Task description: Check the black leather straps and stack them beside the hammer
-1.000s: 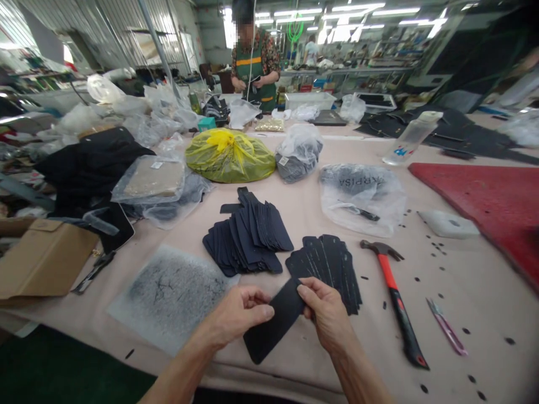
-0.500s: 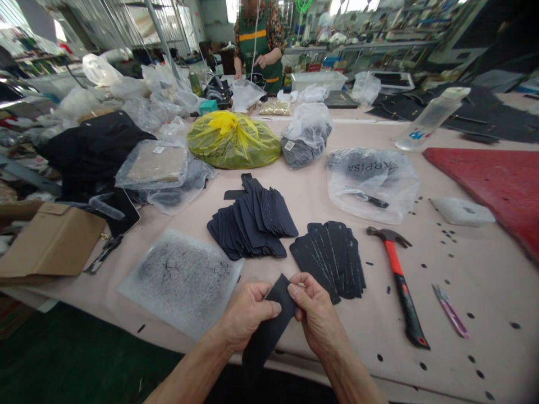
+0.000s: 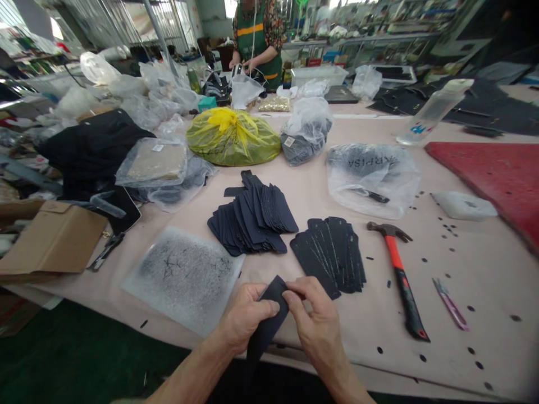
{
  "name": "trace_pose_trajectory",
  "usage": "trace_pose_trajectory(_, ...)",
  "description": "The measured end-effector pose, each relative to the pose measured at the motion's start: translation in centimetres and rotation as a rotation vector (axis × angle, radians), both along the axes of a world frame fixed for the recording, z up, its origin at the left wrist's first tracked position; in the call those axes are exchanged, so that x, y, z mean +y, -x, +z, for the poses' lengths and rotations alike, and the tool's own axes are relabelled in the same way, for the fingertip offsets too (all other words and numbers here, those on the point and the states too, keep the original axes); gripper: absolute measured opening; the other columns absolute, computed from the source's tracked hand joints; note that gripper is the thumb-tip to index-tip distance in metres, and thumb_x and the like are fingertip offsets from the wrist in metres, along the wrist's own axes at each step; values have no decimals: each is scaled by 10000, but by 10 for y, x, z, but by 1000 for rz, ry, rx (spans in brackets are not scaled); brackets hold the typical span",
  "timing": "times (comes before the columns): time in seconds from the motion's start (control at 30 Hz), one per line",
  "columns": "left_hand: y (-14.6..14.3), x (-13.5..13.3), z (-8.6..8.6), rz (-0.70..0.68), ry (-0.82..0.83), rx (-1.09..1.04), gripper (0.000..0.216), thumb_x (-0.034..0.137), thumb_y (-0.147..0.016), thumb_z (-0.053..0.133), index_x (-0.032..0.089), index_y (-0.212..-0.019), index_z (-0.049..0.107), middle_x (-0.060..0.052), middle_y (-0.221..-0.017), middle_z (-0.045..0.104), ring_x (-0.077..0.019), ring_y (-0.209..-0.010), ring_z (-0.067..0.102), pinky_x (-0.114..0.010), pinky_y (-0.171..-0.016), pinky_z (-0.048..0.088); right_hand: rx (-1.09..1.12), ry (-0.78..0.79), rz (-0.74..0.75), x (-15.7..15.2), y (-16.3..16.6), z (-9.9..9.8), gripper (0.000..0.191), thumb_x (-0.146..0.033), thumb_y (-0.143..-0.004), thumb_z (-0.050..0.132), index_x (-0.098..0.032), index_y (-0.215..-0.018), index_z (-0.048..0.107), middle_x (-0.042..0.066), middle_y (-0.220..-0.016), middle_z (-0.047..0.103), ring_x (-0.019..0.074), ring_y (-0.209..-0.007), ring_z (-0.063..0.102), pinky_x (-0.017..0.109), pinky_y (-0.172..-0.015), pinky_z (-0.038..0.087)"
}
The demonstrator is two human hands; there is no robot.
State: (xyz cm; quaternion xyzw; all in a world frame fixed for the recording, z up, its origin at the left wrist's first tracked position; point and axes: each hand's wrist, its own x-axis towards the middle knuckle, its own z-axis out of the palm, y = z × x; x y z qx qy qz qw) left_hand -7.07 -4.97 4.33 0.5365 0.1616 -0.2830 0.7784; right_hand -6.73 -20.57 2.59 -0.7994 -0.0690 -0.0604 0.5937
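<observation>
Over the table's front edge I hold a dark navy strip of flat material (image 3: 269, 325), its far end pointing up and its near end hanging down. My left hand (image 3: 246, 314) is closed on it, thumb flat across its face. The thumb and fingers of my right hand (image 3: 314, 311) pinch its upper right edge. Beyond my hands lies a fanned pile of similar dark pieces (image 3: 252, 216). A smaller fan of dark pieces (image 3: 330, 255), with pale lines along their edges, lies right of it. The speckled translucent sheet (image 3: 185, 275) is beside my left hand.
Right of the piles lie a claw hammer (image 3: 400, 280) and pink-handled thread snips (image 3: 450, 306). Behind are a yellow bag (image 3: 233, 140), plastic bags (image 3: 373, 174), a tilted clear bottle (image 3: 435, 112) and a red board (image 3: 488, 179). A cardboard box (image 3: 54, 238) stands left. Across the table stands a person (image 3: 256, 45).
My right hand's grip has shifted slightly along the strip's edge, with the fingers more bent. The strip has tilted a little. Across the table, the other person's hands have moved closer together.
</observation>
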Motion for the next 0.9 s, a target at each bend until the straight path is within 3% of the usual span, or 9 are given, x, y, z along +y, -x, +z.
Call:
trace_pose_trajectory(0.07,2,0,-1,3,-42,-37,146,238,-671,645,123,-757,615,42,-581,460,-74,-501,339,-210,-474,240,-207,214,9,-2,4,7,122,-172,-913,556,-184,-862,666,49,-805,591,206,-775,551,348,-711,417)
trace_pose_trajectory(0.13,3,1,-1,-8,-93,-71,130,240,-686,625,129,-747,593,44,-587,451,-74,-506,338,-210,-469,240,-258,304,84,-3,6,15,173,-123,-933,488,-173,-890,649,51,-788,581,203,-749,536,348,-689,403)
trace_pose_trajectory(0.27,2,6,2,-65,-187,-147,104,237,-705,584,138,-731,566,50,-582,413,-78,-508,328,-212,-461,246,-134,219,248,-6,5,25,225,-104,-956,404,-156,-968,623,62,-815,578,193,-742,553,322,-655,424)
trace_pose_trajectory(0.43,0,11,13,-197,-370,-283,89,224,-733,527,156,-676,525,47,-577,399,-89,-524,343,-219,-465,257,-32,169,324,-10,4,27,191,-129,-947,448,-171,-933,634,39,-784,561,174,-702,560,298,-634,423)
trace_pose_trajectory(0.7,1,6,27,-287,-629,-552,201,145,-785,478,186,-612,386,55,-594,347,-102,-596,366,-237,-546,280,-144,305,299,-5,9,15,233,-73,-923,404,-153,-849,611,47,-749,554,173,-657,533,299,-601,381)
trace_pose_trajectory(0.9,0,5,25,-314,-804,-657,250,135,-784,498,194,-602,337,48,-586,406,-117,-604,423,-269,-579,278,-275,373,220,1,7,8,239,-38,-866,389,-170,-761,559,23,-678,511,167,-594,495,301,-556,339)
